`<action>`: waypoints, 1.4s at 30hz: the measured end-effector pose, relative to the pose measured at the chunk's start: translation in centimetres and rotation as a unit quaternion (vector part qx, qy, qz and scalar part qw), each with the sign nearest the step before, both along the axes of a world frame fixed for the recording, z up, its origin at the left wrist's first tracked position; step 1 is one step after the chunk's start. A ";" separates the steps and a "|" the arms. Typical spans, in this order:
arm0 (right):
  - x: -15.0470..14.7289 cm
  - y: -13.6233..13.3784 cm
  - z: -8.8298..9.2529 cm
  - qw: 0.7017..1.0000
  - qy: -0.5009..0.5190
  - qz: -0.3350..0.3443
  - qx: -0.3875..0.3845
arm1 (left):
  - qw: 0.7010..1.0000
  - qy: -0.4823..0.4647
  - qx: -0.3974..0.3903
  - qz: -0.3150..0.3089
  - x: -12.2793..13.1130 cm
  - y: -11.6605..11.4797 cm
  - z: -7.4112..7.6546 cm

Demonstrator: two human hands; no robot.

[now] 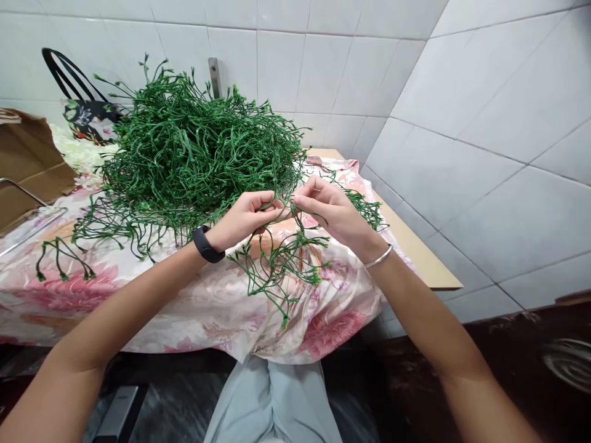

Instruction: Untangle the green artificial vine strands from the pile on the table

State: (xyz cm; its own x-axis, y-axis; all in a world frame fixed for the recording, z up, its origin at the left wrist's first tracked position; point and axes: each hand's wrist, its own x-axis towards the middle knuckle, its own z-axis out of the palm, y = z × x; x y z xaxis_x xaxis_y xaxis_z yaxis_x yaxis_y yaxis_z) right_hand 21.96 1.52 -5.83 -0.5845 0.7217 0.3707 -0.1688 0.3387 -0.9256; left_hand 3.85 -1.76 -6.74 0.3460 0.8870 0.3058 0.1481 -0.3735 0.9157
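Green plastic stem cluster (277,261), artificial foliage, branched. Held at its top end between both hands just above the near table edge, centre of view. Long axis runs roughly 12 to 6 o'clock: pinched end up, thin branches trailing down and fanning over the cloth's hanging fold. Likely held high so the branches dangle free and separate rather than snag.

Left hand (244,216): fingers curled closed, thumb and fingertips pinching the stem top from 9 o'clock. Black wristband (207,244) on that wrist. Right hand (333,211): fingers bent and closed in a pinch, meeting the left from 3 o'clock; a few strands cross over its back. Silver bangle (378,257) on that wrist. Fingertips of the two hands are touching or nearly so; cannot tell which.

At 11 o'clock, well behind the hands, a big heap of the same green stems (194,147), loose ends spilling toward the near edge. All rests on a floral tablecloth (92,289). Cardboard box (28,160) at 9 o'clock; patterned bag with black handles (85,114) behind the heap. White tiled wall (484,123) at 2 o'clock.
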 end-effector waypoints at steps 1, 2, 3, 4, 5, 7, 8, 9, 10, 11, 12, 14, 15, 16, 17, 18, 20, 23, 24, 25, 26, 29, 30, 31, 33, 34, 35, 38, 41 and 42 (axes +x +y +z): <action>0.0 -0.1 0.1 1.000 -0.001 0.008 -0.003 | 1.000 0.005 -0.004 -0.004 -0.1 0.0 0.0; 0.0 -0.1 0.1 1.000 -0.003 0.016 -0.006 | 1.000 0.008 -0.009 -0.010 -0.2 0.0 0.1; 0.1 -0.2 0.2 1.000 -0.005 0.024 -0.008 | 1.000 0.009 -0.013 -0.015 -0.3 0.0 0.1; 0.1 -0.3 0.3 1.000 -0.006 0.029 -0.008 | 1.000 0.008 -0.011 -0.019 -0.4 0.0 0.2; 0.2 -0.3 0.3 0.999 -0.009 0.033 -0.006 | 1.000 0.005 -0.004 -0.024 -0.6 0.0 0.2; 0.4 -0.4 0.4 0.999 -0.016 0.031 0.002 | 0.999 -0.002 0.017 -0.043 -0.8 0.0 0.4; 0.5 -0.4 0.5 0.999 -0.018 0.027 0.007 | 0.998 -0.006 0.023 -0.060 -0.9 -0.1 0.5; 0.5 -0.4 0.5 1.000 -0.019 0.022 0.012 | 0.996 -0.012 0.021 -0.082 -0.9 -0.1 0.5; 0.6 -0.4 0.5 1.000 -0.016 0.017 0.017 | 0.994 -0.022 0.012 -0.103 -0.9 -0.1 0.6; 0.6 -0.3 0.5 1.000 -0.010 0.012 0.023 | 0.992 -0.039 -0.002 -0.119 -0.8 -0.2 0.6; 0.6 -0.3 0.5 1.000 -0.001 0.007 0.031 | 0.990 -0.062 -0.017 -0.128 -0.8 -0.2 0.6; 0.6 -0.2 0.4 0.999 0.013 0.006 0.047 | 0.984 -0.118 -0.045 -0.125 -0.6 -0.3 0.7; 0.5 -0.1 0.3 0.998 0.018 0.008 0.056 | 0.981 -0.143 -0.058 -0.120 -0.6 -0.3 0.7; 0.4 -0.1 0.3 0.998 0.022 0.009 0.064 | 0.977 -0.162 -0.072 -0.120 -0.5 -0.3 0.7; 0.4 0.0 0.2 0.997 0.023 0.009 0.068 | 0.973 -0.176 -0.085 -0.126 -0.5 -0.3 0.8; 0.4 0.0 0.2 0.997 0.023 0.008 0.070 | 0.968 -0.185 -0.097 -0.136 -0.5 -0.4 0.8; 0.4 0.0 0.3 0.998 0.014 0.003 0.068 | 0.965 -0.187 -0.115 -0.140 -0.4 -0.3 0.9; 0.5 -0.1 0.4 0.998 -0.015 0.004 0.064 | 0.980 -0.141 -0.107 -0.092 -0.4 -0.2 0.7; 0.6 -0.1 0.4 0.997 -0.027 0.004 0.067 | 0.986 -0.117 -0.094 -0.077 -0.3 -0.2 0.7; 0.7 -0.1 0.5 0.997 -0.040 0.004 0.072 | 0.990 -0.094 -0.078 -0.067 -0.3 -0.2 0.6; 0.7 -0.2 0.5 0.996 -0.053 0.002 0.077 | 0.993 -0.074 -0.063 -0.063 -0.3 -0.2 0.5; 0.8 -0.3 0.7 0.993 -0.080 -0.001 0.083 | 0.997 -0.047 -0.045 -0.049 -0.4 -0.3 0.3; 0.9 -0.3 0.7 0.993 -0.086 0.003 0.079 | 0.997 -0.044 -0.044 -0.041 -0.4 -0.4 0.3; 0.9 -0.3 0.7 0.993 -0.090 0.006 0.076 | 0.998 -0.043 -0.042 -0.033 -0.3 -0.5 0.3; 0.8 -0.3 0.6 0.992 -0.098 0.003 0.075 | 0.999 -0.038 -0.032 -0.021 -0.3 -0.6 0.2; 0.8 -0.3 0.6 0.992 -0.103 -0.003 0.079 | 0.999 -0.035 -0.026 -0.018 -0.3 -0.6 0.1; 0.8 -0.2 0.5 0.991 -0.105 -0.010 0.084 | 0.999 -0.030 -0.022 -0.016 -0.3 -0.6 0.0; 0.8 0.1 0.1 0.989 -0.110 -0.021 0.101 | 1.000 0.018 0.004 -0.006 -0.3 -0.6 -0.1; 0.9 0.2 0.0 0.979 -0.146 -0.027 0.138 | 0.995 0.080 0.061 0.015 -0.2 -0.5 -0.1; 0.9 0.2 0.0 0.972 -0.170 -0.031 0.158 | 0.992 0.092 0.080 0.018 -0.2 -0.5 0.0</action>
